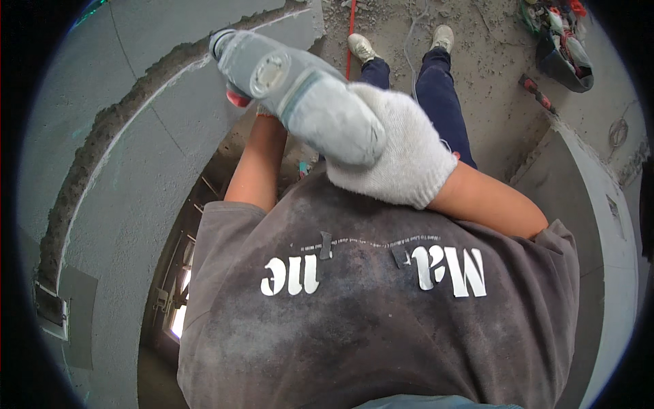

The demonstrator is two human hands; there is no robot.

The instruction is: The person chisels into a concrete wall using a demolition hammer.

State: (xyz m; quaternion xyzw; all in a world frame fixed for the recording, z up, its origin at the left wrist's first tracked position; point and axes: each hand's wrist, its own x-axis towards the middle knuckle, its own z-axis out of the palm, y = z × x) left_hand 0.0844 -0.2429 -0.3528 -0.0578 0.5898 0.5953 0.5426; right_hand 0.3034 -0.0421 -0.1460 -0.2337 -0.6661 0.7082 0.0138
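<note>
Gripping the rear body of a dusty grey power tool [300,102], the right hand [402,153] wears a white knitted glove and is clenched around the tool's thick handle end. The tool is held up in front of the chest, its nose pointing toward a grey rendered wall [136,170], where it meets a rough chased groove [116,116] that curves across the wall from the upper middle down to the left. The left hand [240,97] is mostly hidden behind the tool's front end; only a bit of red at its fingers shows beneath the nose, so I cannot tell how firmly it grasps, though it sits against the tool there. The bare left forearm rises from a dusty grey T-shirt [354,320] with white lettering. Below, dark blue trousers and pale shoes [361,46] stand on a gritty concrete floor [490,61]. A tool bag [562,48] lies on the floor well apart, near a red-handled tool [536,92].
</note>
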